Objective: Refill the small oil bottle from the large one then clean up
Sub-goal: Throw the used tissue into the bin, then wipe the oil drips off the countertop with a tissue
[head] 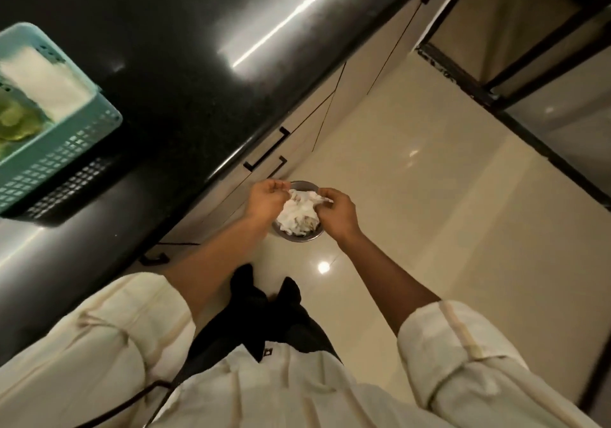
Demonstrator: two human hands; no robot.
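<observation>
I am looking down at the floor beside the counter. Both hands hold a crumpled white tissue (299, 214) over a small round metal bin (301, 236) on the floor. My left hand (264, 199) pinches the tissue's left edge. My right hand (337, 211) pinches its right edge. The tissue shows brownish stains. Neither oil bottle is in view.
The black granite counter (172, 74) runs along the left, with a teal plastic basket (62, 143) holding a white cloth at its left end. Beige cabinet doors with black handles (266, 148) sit below the counter edge. Glossy beige floor tiles (429, 229) spread to the right.
</observation>
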